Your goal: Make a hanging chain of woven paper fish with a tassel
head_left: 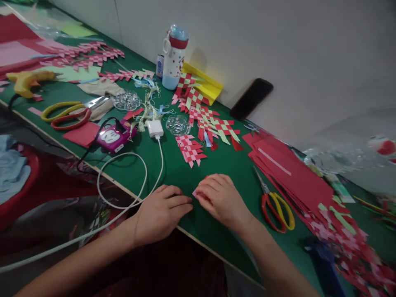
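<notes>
My right hand (219, 197) is closed over the green tabletop, pinching a small piece of pink and red paper (194, 194) that is mostly hidden by the fingers. My left hand (167, 209) rests close by at the table's front edge, fingers extended towards the right hand with nothing visible in them. Just beyond both hands lies a woven red-and-pink paper fish (189, 150). A clear dish of small beads or eyes (178, 125) sits behind it. More woven fish in red and green (198, 103) lie in an overlapping row further back.
Yellow-and-red scissors (277, 210) lie right of my right hand, beside stacked red paper strips (278, 165). A white cable (145, 173) loops past my left hand from a charger (155, 128). A bottle (175, 57), phone (252, 99) and yellow glue gun (29, 80) stand or lie further off.
</notes>
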`<action>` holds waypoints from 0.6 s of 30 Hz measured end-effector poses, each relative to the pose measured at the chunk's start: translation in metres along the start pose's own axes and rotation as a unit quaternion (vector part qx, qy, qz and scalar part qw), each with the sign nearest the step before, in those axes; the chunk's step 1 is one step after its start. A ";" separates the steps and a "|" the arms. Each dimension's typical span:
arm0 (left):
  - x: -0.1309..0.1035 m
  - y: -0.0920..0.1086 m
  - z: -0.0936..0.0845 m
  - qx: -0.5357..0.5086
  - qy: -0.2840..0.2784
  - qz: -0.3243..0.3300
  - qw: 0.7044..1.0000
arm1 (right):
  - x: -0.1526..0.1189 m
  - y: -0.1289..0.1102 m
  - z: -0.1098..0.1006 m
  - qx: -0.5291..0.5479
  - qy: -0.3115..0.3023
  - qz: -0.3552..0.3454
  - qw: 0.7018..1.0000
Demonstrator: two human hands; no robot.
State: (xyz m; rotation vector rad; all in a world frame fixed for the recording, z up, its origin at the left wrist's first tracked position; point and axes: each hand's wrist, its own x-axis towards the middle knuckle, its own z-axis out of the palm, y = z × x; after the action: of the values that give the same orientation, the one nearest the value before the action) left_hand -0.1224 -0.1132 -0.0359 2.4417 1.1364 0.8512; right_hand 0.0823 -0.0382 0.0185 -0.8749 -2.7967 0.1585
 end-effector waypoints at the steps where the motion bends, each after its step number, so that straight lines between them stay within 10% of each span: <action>1: 0.000 0.000 0.001 0.010 -0.009 0.000 1.000 | 0.002 0.001 0.000 -0.009 -0.012 -0.005 1.000; 18: -0.002 0.001 0.000 -0.054 -0.001 -0.019 0.998 | 0.010 0.003 -0.001 -0.010 -0.052 -0.034 0.998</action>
State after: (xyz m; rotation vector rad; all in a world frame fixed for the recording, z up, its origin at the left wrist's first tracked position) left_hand -0.1223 -0.1155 -0.0361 2.3266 1.1016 0.8748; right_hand 0.0757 -0.0302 0.0207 -0.7978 -2.9240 0.1697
